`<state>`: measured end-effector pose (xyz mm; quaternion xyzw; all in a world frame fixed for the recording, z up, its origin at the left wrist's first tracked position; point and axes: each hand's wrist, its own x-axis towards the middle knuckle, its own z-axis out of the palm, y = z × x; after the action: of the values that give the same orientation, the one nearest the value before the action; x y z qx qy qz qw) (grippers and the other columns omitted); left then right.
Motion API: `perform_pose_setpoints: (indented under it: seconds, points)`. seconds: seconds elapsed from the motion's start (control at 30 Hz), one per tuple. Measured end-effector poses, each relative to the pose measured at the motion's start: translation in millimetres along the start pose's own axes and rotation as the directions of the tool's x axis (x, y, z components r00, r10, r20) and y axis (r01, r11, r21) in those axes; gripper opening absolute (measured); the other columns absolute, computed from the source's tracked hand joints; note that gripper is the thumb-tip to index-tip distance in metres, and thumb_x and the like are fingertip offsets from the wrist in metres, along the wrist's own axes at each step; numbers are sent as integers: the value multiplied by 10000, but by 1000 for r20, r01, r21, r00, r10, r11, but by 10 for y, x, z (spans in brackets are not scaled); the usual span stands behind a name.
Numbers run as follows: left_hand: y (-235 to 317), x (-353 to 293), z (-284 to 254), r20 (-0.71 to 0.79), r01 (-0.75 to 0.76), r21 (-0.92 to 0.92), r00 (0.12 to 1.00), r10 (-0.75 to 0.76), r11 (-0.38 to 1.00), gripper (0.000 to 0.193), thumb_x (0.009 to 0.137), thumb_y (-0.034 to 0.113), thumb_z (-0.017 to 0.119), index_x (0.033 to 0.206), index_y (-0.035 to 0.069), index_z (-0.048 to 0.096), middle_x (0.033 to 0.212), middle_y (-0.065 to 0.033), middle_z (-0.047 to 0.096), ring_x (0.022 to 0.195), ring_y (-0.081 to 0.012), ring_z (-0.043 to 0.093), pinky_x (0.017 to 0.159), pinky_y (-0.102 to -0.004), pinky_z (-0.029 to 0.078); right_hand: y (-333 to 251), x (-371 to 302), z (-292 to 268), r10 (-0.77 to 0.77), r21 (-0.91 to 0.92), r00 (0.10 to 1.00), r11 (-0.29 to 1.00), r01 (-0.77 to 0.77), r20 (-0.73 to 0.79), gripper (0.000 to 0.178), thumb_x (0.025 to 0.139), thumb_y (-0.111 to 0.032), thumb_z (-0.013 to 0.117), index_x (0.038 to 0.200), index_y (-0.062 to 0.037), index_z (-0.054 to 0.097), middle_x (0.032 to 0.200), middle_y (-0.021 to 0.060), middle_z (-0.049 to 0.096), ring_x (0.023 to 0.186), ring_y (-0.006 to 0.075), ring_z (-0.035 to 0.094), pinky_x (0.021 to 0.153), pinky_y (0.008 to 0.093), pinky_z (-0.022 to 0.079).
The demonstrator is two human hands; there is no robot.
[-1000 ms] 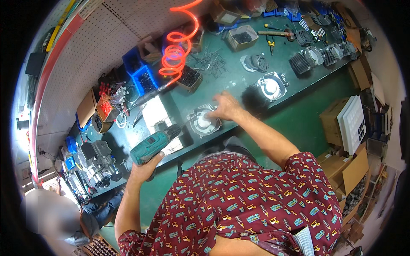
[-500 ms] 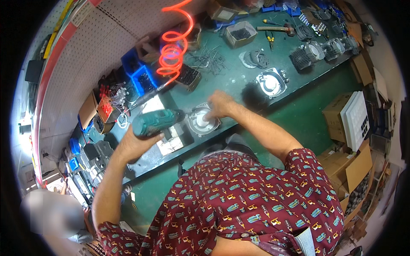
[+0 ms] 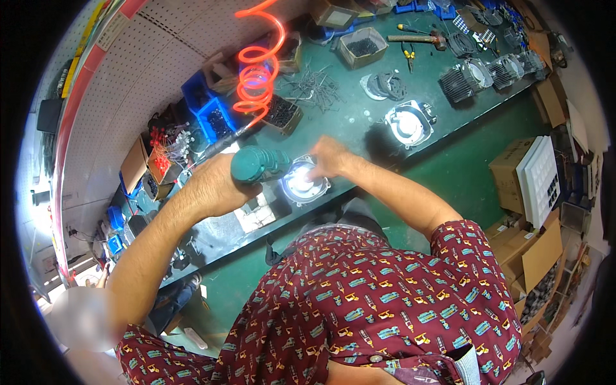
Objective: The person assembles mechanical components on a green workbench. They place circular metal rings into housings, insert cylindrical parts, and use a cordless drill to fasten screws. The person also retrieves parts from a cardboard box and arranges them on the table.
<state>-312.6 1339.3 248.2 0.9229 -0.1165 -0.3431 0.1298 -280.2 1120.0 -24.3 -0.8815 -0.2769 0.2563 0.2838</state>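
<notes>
A dark green cordless power drill [image 3: 255, 164] is gripped in my left hand [image 3: 215, 184], its nose pointing right over a round metal housing [image 3: 313, 192]. A bright light falls on the white middle of that housing, which lies at the bench's near edge. My right hand [image 3: 331, 157] rests at the housing's upper right side with its fingers bent down toward the middle. Whether those fingertips pinch a small part is hidden. A second round housing [image 3: 409, 124] with a white centre lies farther right, apart from both hands.
A red coiled air hose [image 3: 255, 83] hangs over the green bench [image 3: 333, 122]. Beyond it are a blue bin [image 3: 216, 120], a box of dark screws [image 3: 362, 47], a hammer [image 3: 420, 40] and yellow-handled pliers [image 3: 409, 59]. Finned motors [image 3: 465, 80] line the right. Another person [image 3: 83, 319] is at lower left.
My left hand has carried the drill rightward and up, so its nose is now at the housing and a light shines there. My right hand has barely moved.
</notes>
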Motion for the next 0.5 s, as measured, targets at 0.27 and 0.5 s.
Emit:
perform_pose_setpoints:
  seconds: [0.27,0.5]
  points:
    - [103,-46,5,43,69,88,996,-72,994,372,826,310,704,1144,118,693,1049,-177,730,1027,-365,690,907,-471,548,56,16,0,17,-21,1000,1000,-17,19,662,652,-550,884,1124,-104,756,1213,234,606,1175,399,595,994,463,519]
    - [-15,-13,99,-14,37,5,999,-37,999,398,827,280,718,1188,117,673,1089,-181,720,1039,-348,689,916,-452,546,-72,-7,-85,82,-88,995,993,-77,52,714,657,-569,879,1204,-134,734,1243,221,609,1206,387,590,1017,457,511]
